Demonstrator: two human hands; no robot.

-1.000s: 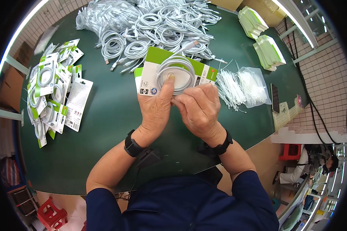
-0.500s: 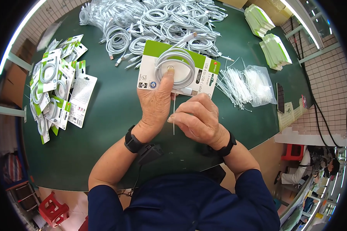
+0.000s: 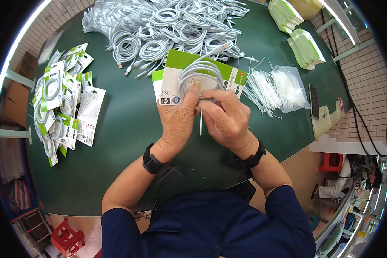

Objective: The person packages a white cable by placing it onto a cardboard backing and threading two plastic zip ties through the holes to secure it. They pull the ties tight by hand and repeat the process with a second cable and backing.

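Cable card (image 3: 176,81), a green and white backing card with a coiled white cable (image 3: 201,77) laid on its face, is held just above the green bench (image 3: 124,124), at the fingertips of both hands. Largest of all is the bench itself, a round-edged surface spreading out on every side of the hands. Beyond the hands, at the far side, lies a big heap of loose coiled white cables (image 3: 167,30), close enough to reach, probably as the supply. Well out past the left hand sits a spread of finished carded cables (image 3: 58,103), overlapping one another. Just past the right hand lies a clear bag of white ties (image 3: 275,88), with loose ties spilling toward the hands. Farther beyond the right hand are two stacks of pale green cards (image 3: 305,45). The left hand (image 3: 176,122) grips the card's lower edge, thumb pressed on the coil, seemingly to keep it flat against the card. The right hand (image 3: 228,120) is closed around the coil's lower part, fingers pinching it. Smallest, a thin white tie (image 3: 201,124) hangs down between the two hands, apparently for binding cable to card.
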